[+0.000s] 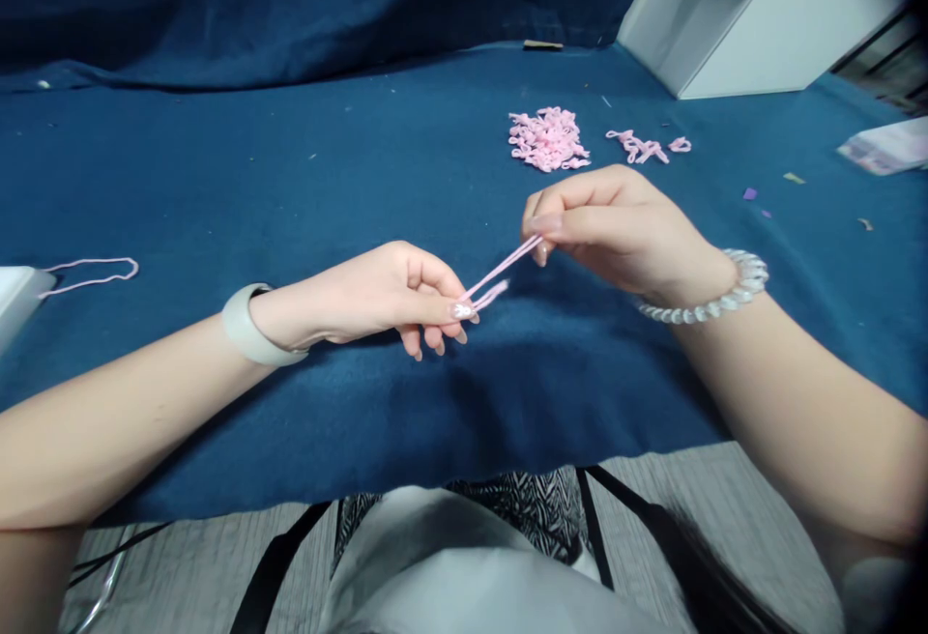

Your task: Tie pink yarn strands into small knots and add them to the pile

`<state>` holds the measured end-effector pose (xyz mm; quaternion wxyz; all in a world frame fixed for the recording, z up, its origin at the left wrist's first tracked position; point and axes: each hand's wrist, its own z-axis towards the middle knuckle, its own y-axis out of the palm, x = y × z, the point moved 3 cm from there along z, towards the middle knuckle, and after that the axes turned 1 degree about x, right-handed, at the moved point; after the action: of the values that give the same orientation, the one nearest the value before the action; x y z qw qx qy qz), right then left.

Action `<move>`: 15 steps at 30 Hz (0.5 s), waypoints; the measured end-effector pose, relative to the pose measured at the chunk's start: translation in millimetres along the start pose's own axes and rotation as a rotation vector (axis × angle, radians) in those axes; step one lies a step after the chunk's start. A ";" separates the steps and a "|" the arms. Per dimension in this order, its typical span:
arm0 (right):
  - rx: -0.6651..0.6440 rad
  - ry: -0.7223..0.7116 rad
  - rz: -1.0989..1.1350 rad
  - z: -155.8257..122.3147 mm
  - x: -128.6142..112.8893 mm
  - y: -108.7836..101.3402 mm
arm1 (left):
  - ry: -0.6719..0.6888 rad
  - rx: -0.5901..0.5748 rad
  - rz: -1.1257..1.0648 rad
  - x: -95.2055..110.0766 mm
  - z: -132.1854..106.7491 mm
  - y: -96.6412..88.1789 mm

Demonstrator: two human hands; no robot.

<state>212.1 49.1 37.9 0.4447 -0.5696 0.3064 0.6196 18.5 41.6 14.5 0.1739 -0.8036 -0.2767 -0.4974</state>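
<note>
A short length of pink yarn [502, 273] is stretched taut between both hands above the blue cloth [290, 180]. My left hand [377, 296] pinches its lower end between thumb and fingertips. My right hand [609, 228] pinches the upper end, fingers curled in. A pale band sits on my left wrist and a clear coiled band on my right.
A pile of small pink yarn pieces [547, 139] lies beyond my right hand, with a few more pieces [645, 146] to its right. A pink yarn loop [94, 272] trails from a white object [18, 291] at the left. A white box [761, 15] stands at the back right.
</note>
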 end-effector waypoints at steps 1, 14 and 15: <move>0.041 -0.004 0.034 0.3 -0.1 -1.6 | 0.000 -0.009 0.015 -0.3 -0.1 -0.8; 0.132 -0.219 0.029 -7.1 -21.7 4.4 | 0.505 0.514 0.647 51.5 -27.5 -9.0; 0.123 -0.236 0.004 -7.6 -23.6 8.2 | 0.523 0.500 0.561 49.5 -24.5 -2.9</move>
<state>207.0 34.3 58.7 0.5103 -0.4637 0.2905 0.6635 16.9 43.8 69.7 0.5544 -0.6284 -0.1065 -0.5351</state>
